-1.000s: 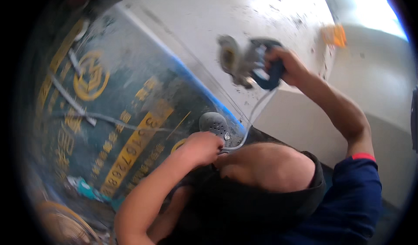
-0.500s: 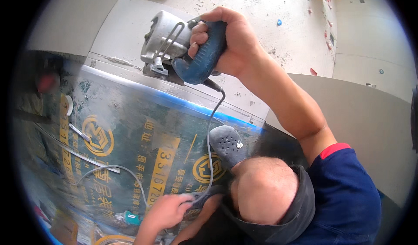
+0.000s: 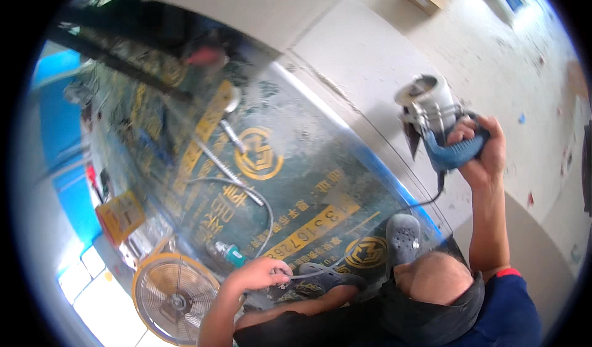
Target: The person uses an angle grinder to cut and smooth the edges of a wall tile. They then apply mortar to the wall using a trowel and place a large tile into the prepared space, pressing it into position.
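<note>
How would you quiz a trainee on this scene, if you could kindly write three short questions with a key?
1. True or false: the left hand grips the blue-handled power tool.
2. Multiple choice: what is in the left hand's fingers? A) a hammer; B) a cord; C) a paintbrush.
3. Fill in the blank: the rim of the round fan is ____.

Key: 1. False; the right hand grips it. 2. B. 3. Yellow.
</note>
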`<state>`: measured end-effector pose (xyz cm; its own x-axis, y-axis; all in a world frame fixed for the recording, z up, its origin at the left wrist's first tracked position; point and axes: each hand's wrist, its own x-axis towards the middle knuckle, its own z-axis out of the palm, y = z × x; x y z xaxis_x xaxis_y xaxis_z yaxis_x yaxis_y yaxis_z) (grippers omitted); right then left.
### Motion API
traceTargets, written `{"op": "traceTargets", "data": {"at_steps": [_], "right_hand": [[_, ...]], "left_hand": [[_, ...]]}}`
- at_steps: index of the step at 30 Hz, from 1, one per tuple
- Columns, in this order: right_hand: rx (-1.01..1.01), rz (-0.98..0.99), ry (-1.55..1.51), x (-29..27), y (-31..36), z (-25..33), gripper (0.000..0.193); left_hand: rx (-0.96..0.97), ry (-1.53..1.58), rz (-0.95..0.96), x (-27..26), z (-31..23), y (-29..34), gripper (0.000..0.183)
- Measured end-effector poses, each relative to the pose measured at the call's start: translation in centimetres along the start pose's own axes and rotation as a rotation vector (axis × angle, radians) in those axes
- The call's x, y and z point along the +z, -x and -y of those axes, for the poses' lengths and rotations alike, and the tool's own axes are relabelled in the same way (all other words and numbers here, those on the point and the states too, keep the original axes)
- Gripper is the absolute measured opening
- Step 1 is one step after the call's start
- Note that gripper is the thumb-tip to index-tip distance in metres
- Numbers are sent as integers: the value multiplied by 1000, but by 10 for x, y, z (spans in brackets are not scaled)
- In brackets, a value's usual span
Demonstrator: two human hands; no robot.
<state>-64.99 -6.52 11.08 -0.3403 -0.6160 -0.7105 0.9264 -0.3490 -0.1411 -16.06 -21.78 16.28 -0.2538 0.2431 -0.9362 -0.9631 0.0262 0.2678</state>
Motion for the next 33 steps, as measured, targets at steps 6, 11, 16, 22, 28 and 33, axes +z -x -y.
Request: {"op": "traceTargets", "data": {"at_steps": [6, 11, 16, 22, 28, 33], "right_hand": [[19, -43, 100, 16, 3, -25, 12], [76, 53, 369, 44, -8, -68, 9], [317, -47, 247, 91, -7, -127, 10], [416, 188, 639, 136, -55, -200, 15], [440, 120, 745, 202, -104, -326, 35], [450, 182, 757, 228, -131, -427, 41]], "left_hand": [[-97, 119, -412, 27, 74, 65, 26], [-180, 261, -938, 55, 104, 145, 21], [-211, 178, -1340, 75, 115, 148, 17], [19, 278, -1522, 21, 125, 56, 19], [517, 327, -1385, 15, 102, -33, 29], [155, 613, -1803, 61, 151, -51, 29]]}}
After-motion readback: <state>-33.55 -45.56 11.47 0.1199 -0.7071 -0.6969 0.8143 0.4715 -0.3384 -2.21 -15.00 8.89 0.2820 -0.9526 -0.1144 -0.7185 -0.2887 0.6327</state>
